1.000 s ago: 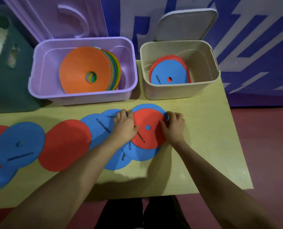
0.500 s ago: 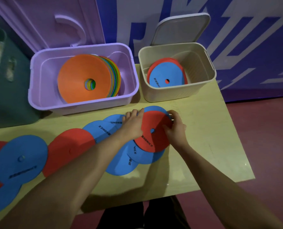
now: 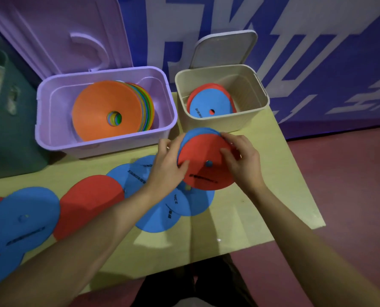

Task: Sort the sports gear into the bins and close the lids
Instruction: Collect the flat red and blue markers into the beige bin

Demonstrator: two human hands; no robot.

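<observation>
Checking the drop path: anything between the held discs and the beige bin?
Nothing visible. Both hands, left and right, hold the red disc with a blue one behind it, just in front of the beige bin. Its lid stands open, and the discs inside lie low.

Black lettering ran across several flat discs on the table. One blue disc near the middle showed what looked like "RESONICE"; another blue disc showed only "ICE" beside a forearm. Print on the red disc was too blurred to read. Large white characters on the blue wall were cut off.
</observation>
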